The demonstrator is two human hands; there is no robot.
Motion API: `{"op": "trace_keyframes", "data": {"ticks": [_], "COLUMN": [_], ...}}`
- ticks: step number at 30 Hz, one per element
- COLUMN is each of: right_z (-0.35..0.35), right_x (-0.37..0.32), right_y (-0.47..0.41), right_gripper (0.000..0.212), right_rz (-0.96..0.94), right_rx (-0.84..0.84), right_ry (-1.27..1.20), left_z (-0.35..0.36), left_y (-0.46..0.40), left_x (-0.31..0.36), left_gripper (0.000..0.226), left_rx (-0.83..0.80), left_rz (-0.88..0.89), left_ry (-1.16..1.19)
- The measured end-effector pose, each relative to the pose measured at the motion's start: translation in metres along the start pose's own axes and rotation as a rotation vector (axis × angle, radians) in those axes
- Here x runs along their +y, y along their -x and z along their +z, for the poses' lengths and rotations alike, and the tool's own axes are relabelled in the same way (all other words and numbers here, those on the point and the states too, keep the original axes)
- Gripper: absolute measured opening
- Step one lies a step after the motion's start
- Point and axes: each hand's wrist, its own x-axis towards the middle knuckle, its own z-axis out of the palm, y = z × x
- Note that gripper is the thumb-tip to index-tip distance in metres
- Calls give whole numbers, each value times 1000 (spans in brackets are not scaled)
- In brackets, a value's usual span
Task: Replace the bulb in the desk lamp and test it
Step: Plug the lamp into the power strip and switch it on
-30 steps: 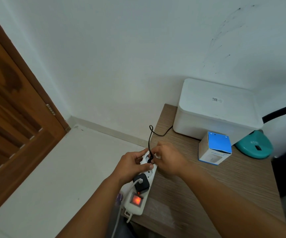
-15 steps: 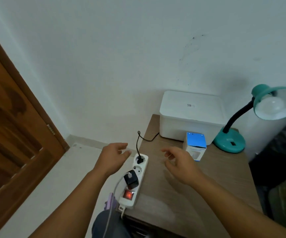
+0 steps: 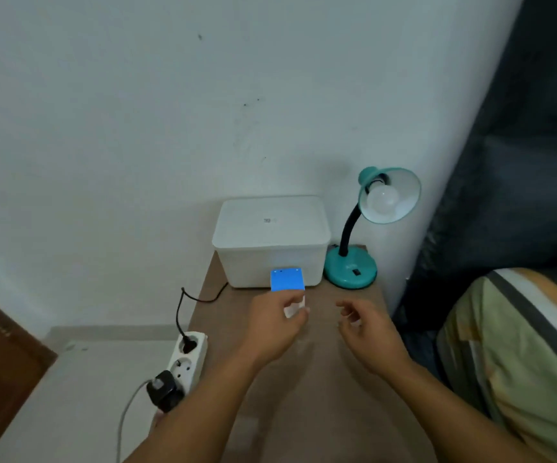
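Both hands point(image 3: 320, 325) have left the power strip point(image 3: 187, 359).

My bedside table point(image 3: 290, 389) looks like matt wood-grain laminate. The teal lamp point(image 3: 350, 269) base is glossy, its bulb point(image 3: 382, 197) frosted. White storage box point(image 3: 270, 242) at the back edge looks like smooth matt plastic; the power strip point(image 3: 188, 359) on the left edge is shiny plastic.

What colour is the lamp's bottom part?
The lamp base is teal, seen in the head view.

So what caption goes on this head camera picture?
Both hands hover open over the table; teal desk lamp plugged in, bulb unlit.
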Motion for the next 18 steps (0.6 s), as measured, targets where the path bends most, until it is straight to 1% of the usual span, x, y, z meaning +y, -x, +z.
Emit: {"op": "trace_keyframes", "data": {"ticks": [2,4,8,13,18], "right_z": [-7,-10,-13,-5,7], "right_x": [23,44,75,104,126], "right_y": [-2,-5,-21,-54,-86], "right_gripper": [32,34,38,46,57], "right_rz": [39,72,108,100,110], "right_rx": [-4,-4,8,6,-14], "right_ry": [31,44,90,109,153], "left_z": [29,52,86,119,151], "left_y": [-10,-20,-40,-67,-94], "left_x": [6,7,3,-5,-19], "left_gripper": [35,44,55,62,73], "left_rx": [-82,-160,-251,-248,-233], "left_rz": [10,-5,-66,-25,100], "left_ry": [-23,-37,-24,-78,-201]}}
